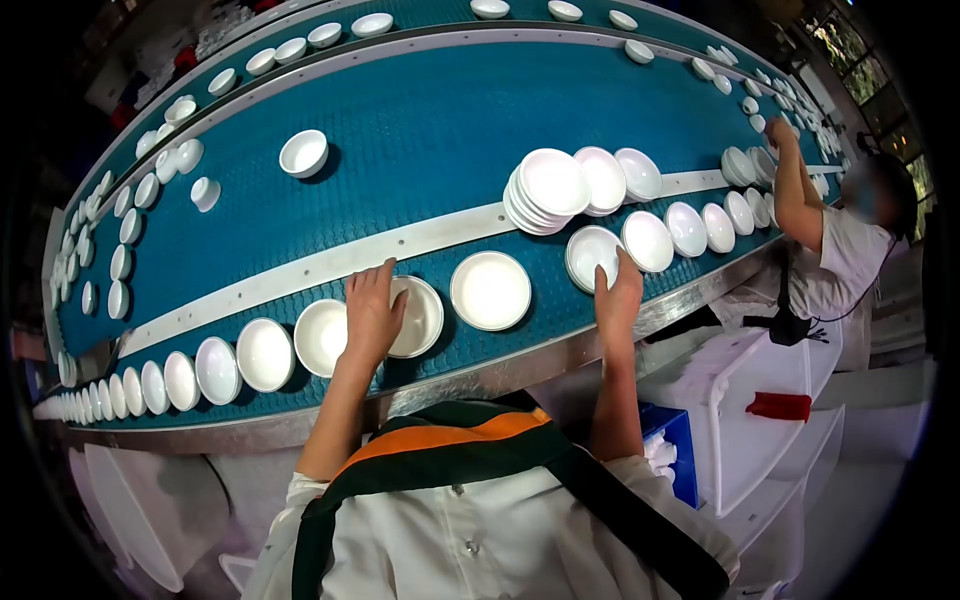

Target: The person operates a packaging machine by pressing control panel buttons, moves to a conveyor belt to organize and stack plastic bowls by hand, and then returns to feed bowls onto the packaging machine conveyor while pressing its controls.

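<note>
Handling glossy round white bowls [490,291] on near teal belt [545,325].
Pinching one bowl [592,250] with right hand [620,295]; holding left hand [374,312] outstretched at another bowl [422,325] farther left, grip unclear.

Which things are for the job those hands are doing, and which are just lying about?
Seem part of the job:
left hand and right hand
near row of white bowls
stacked bowls behind that row
blue-green belt

Seem just lying about:
red thing
blue crate, with white things inside
</note>
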Action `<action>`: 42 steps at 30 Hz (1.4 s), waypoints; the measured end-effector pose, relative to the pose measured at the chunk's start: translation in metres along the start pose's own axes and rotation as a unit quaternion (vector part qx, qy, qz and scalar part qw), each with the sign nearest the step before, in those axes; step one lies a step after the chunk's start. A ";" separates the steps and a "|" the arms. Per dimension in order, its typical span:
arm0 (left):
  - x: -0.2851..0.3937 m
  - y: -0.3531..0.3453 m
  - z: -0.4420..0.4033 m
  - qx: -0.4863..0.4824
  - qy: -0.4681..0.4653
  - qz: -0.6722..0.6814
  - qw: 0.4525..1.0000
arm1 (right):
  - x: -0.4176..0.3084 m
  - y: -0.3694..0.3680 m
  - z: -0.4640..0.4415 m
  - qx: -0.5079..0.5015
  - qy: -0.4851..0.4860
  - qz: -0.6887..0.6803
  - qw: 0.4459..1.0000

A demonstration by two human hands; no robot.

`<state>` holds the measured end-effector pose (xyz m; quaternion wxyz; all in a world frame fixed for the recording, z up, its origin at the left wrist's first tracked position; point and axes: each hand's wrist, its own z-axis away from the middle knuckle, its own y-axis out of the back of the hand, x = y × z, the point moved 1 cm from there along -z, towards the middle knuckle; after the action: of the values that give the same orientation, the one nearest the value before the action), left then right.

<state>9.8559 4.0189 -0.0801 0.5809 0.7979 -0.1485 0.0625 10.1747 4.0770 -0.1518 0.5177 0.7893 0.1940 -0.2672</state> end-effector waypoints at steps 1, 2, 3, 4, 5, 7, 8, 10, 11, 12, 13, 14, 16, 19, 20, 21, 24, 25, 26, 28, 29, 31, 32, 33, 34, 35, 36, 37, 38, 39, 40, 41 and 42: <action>0.010 -0.004 -0.006 0.000 -0.015 -0.002 1.000 | 0.013 -0.002 -0.003 -0.004 0.001 -0.001 1.000; 0.019 -0.012 -0.010 0.009 -0.034 0.010 0.999 | 0.023 -0.004 -0.007 -0.005 0.011 0.016 1.000; 0.024 -0.023 -0.010 -0.029 -0.021 0.024 0.999 | 0.032 -0.011 -0.007 -0.007 0.021 0.028 0.999; 0.031 -0.031 -0.011 -0.067 -0.007 0.041 0.997 | 0.036 -0.010 -0.013 -0.012 0.023 0.025 0.999; 0.033 -0.041 -0.011 -0.068 -0.002 0.038 0.997 | 0.039 -0.007 -0.020 -0.012 0.012 0.020 1.000; 0.035 -0.059 -0.011 -0.111 0.013 -0.004 0.994 | 0.049 -0.004 -0.032 0.001 0.018 0.033 0.999; 0.034 -0.065 -0.008 -0.114 0.015 -0.006 0.993 | 0.051 -0.005 -0.034 -0.003 0.017 0.031 0.999; 0.030 -0.066 -0.009 -0.098 0.018 -0.022 0.995 | 0.057 -0.008 -0.038 -0.102 -0.007 -0.001 0.995; 0.029 -0.066 -0.008 -0.110 0.024 -0.025 0.993 | 0.057 -0.011 -0.035 -0.117 0.035 0.031 0.992; 0.030 -0.066 -0.008 -0.110 0.022 -0.024 0.993 | 0.051 -0.012 -0.032 -0.100 0.079 0.075 0.989; 0.030 -0.066 -0.008 -0.112 0.032 -0.030 0.993 | 0.048 -0.013 -0.029 -0.098 0.079 0.082 0.989; 0.029 -0.066 -0.009 -0.113 0.041 -0.036 0.992 | 0.042 -0.014 -0.026 -0.096 0.079 0.089 0.988; 0.042 -0.066 -0.017 -0.103 0.042 -0.031 0.993 | 0.036 -0.016 -0.019 -0.103 0.087 0.077 0.988; 0.073 -0.067 -0.036 -0.012 0.002 0.009 1.000 | 0.026 -0.020 -0.008 -0.116 0.111 0.048 0.986; 0.083 -0.074 -0.041 0.004 -0.025 0.017 1.000 | 0.021 -0.019 -0.005 -0.121 0.118 0.036 0.985; 0.090 -0.081 -0.044 -0.015 -0.024 0.029 0.999 | 0.014 -0.017 -0.003 -0.134 0.120 0.029 0.983; 0.109 -0.105 -0.050 -0.067 -0.019 0.036 0.997 | 0.012 -0.012 -0.002 -0.155 0.117 -0.032 0.980; 0.106 -0.117 -0.049 -0.108 0.006 0.002 0.994 | 0.018 -0.011 -0.006 -0.164 0.088 -0.085 0.979; 0.102 -0.126 -0.048 -0.148 0.030 -0.033 0.988 | 0.024 -0.009 -0.011 -0.171 0.058 -0.139 0.974; 0.098 -0.123 -0.048 -0.140 0.019 -0.033 0.989 | 0.042 0.002 -0.029 -0.099 0.057 -0.166 0.980; 0.095 -0.123 -0.046 -0.145 0.018 -0.033 0.989 | 0.056 0.011 -0.041 -0.073 0.037 -0.152 0.985; 0.097 -0.125 -0.049 -0.150 0.007 -0.032 0.988 | 0.088 0.025 -0.066 -0.010 0.017 -0.109 0.994; 0.100 -0.126 -0.051 -0.127 0.001 -0.035 0.991 | 0.107 0.027 -0.076 0.025 0.021 -0.081 0.996; 0.109 -0.123 -0.057 -0.105 -0.003 -0.038 0.994 | 0.120 0.028 -0.081 0.029 0.018 -0.079 0.996; 0.119 -0.124 -0.064 -0.105 -0.007 -0.036 0.994 | 0.132 0.029 -0.087 -0.008 0.018 -0.042 0.999; 0.132 -0.124 -0.071 -0.069 -0.026 -0.013 0.997 | 0.142 0.026 -0.092 -0.045 0.020 -0.006 0.999; 0.145 -0.125 -0.077 -0.032 -0.044 0.010 0.998 | 0.152 0.016 -0.090 -0.069 0.050 -0.009 0.996; 0.157 -0.130 -0.082 -0.043 -0.040 0.014 0.998 | 0.147 0.015 -0.087 -0.091 0.053 0.008 0.994; 0.164 -0.142 -0.084 -0.040 -0.047 0.036 0.997 | 0.141 0.012 -0.081 -0.113 0.057 0.025 0.992; 0.172 -0.151 -0.086 -0.074 -0.028 0.052 0.995 | 0.138 0.010 -0.077 -0.105 0.062 0.021 0.992; 0.178 -0.159 -0.086 -0.108 -0.009 0.069 0.992 | 0.133 0.009 -0.073 -0.099 0.068 0.016 0.993; 0.179 -0.166 -0.086 -0.106 -0.008 0.067 0.992 | 0.129 0.009 -0.068 -0.113 0.066 0.002 0.991; 0.179 -0.169 -0.086 -0.111 -0.008 0.046 0.993 | 0.117 0.014 -0.064 -0.120 0.078 -0.018 0.990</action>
<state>10.0841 4.1187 -0.1576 0.6610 0.7215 -0.1956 0.0655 10.2889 4.1340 -0.1940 0.5871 0.7364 0.2780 -0.1891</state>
